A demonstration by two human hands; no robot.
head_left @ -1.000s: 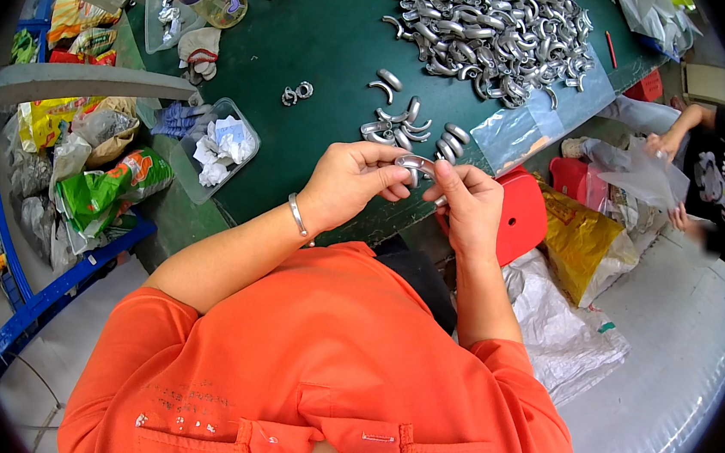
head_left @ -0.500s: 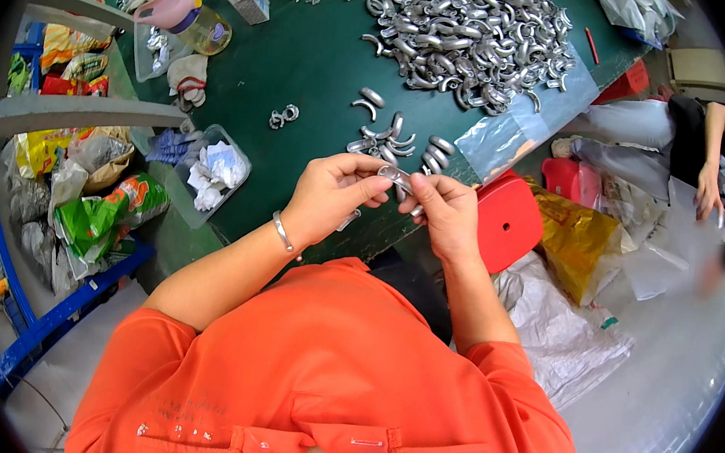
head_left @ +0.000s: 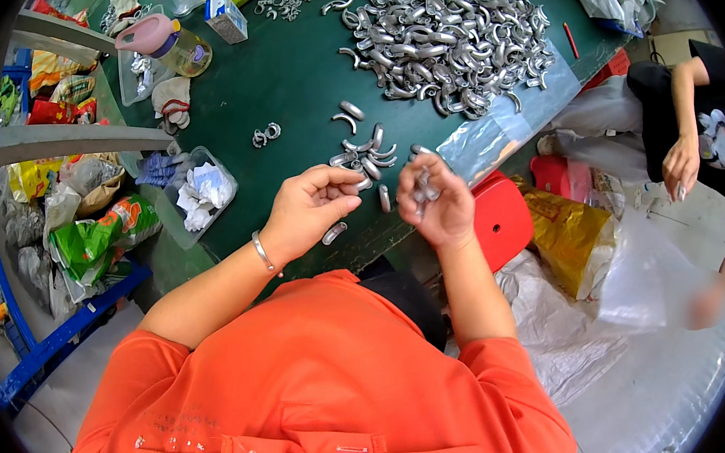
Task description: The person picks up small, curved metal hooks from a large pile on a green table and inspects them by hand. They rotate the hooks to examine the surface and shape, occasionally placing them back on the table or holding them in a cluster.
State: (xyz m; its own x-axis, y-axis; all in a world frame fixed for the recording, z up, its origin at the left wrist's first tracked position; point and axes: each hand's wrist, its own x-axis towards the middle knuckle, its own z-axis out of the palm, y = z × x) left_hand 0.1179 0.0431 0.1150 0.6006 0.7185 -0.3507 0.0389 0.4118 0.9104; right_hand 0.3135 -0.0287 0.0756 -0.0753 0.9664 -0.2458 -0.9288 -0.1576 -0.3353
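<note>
My left hand [head_left: 310,209] is over the near edge of the green table, fingers curled toward the thumb. Whatever lies between its fingers is hidden; a curved metal piece [head_left: 371,169] is just beyond its fingertips. To the right my right hand [head_left: 444,206] is raised, its palm partly showing, with blurred grey curved metal pieces [head_left: 423,190] within its curled fingers. Between the hands a single curved piece [head_left: 384,198] sits on the table, and another curved piece [head_left: 335,233] lies beside my left wrist. A small group of curved pieces [head_left: 376,150] is ahead of my hands.
A large heap of curved metal pieces [head_left: 448,40] covers the far middle. Two joined rings [head_left: 266,135] lie left, near a tub of white paper [head_left: 230,176] and a pink-lidded bottle [head_left: 189,56]. A red stool [head_left: 505,226] stands right; another person's hand [head_left: 682,168] is beyond.
My hands have moved apart from the metal piece they held together. The right hand has turned its palm up, and the short row of pieces beside it no longer shows on the table.
</note>
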